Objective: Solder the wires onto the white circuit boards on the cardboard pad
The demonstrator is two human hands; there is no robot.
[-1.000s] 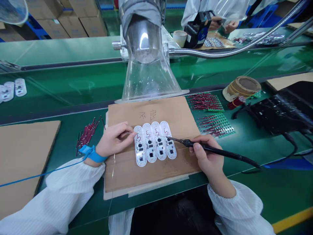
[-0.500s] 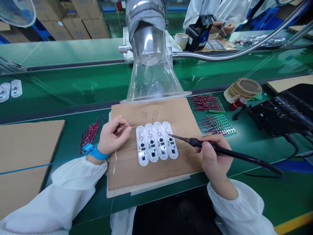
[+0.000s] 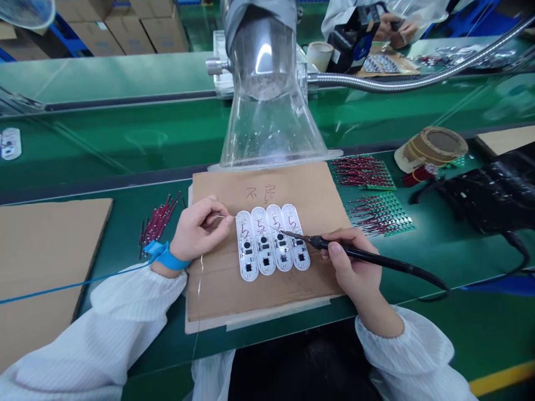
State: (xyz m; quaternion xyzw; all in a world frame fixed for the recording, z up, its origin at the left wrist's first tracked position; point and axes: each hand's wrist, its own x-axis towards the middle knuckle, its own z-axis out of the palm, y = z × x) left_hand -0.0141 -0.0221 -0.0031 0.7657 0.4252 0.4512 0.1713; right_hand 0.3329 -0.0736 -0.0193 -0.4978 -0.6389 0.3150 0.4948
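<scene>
Several white oval circuit boards (image 3: pixel 264 262) lie side by side on a cardboard sheet (image 3: pixel 221 301), each with a short red wire near its upper part. My right hand (image 3: pixel 354 262) is closed around a soldering iron (image 3: pixel 334 245), whose tip is at the third board from the left. Pinched in my left hand (image 3: pixel 203 227) is a thin solder wire (image 3: pixel 220 216); it runs over the boards toward the iron's tip. A blue wrist strap (image 3: pixel 169 257) circles my left wrist. Whether the tip touches the board I cannot tell.
A clear fume hood (image 3: pixel 271 128) hangs just beyond the boards. Red wires (image 3: pixel 159 223) lie to the left, green boards with red wires (image 3: pixel 382 214) to the right. A tape roll (image 3: pixel 430 147) and a black stand (image 3: pixel 489 195) are farther right. Across the bench, another person's hands (image 3: pixel 397 30) work.
The soldering iron has moved left from the rightmost board to the third one. My left hand keeps its pinch on the solder wire. The whole view has shifted slightly.
</scene>
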